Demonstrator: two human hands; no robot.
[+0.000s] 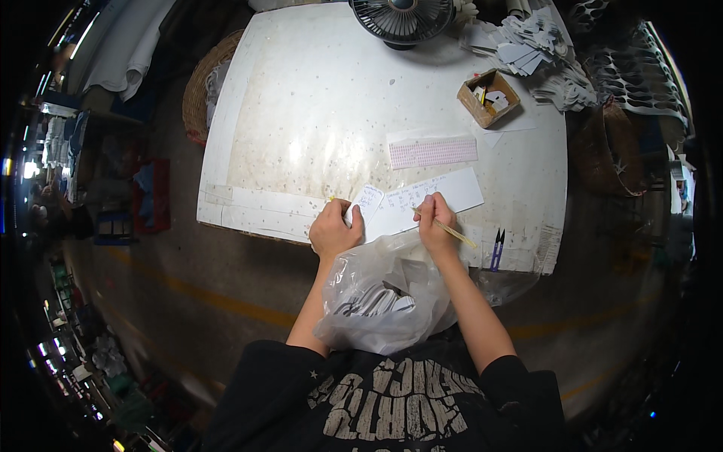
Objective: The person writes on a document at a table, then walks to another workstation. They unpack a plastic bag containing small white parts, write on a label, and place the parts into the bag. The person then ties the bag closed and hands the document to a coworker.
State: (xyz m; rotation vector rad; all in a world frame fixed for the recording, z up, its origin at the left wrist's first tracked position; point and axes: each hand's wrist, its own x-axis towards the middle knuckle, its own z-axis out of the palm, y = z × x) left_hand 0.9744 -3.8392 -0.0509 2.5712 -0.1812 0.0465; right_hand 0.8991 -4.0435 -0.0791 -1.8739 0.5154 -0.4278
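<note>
My right hand point(436, 224) grips a thin yellow pen point(461, 238), its tip on a long white sheet point(459, 192) covered in handwriting. To its left, my left hand point(335, 230) rests at the table's near edge with curled fingers. Its thumb lies beside a small white card point(369, 200) with handwriting, which overlaps the sheet. A tiny yellow bit shows at the left fingertips; what those fingers hold, if anything, is hidden. Between my forearms, a clear plastic bag point(343, 273) holds several white and dark strip-like pieces.
On the white table point(286, 120) lie a pink printed sheet point(433, 153) and purple thread snips point(497, 250). Further back are a small box point(472, 104) of odds and ends, a heap of white cut pieces point(531, 45) and a black fan point(403, 19). A wicker basket point(197, 94) stands left.
</note>
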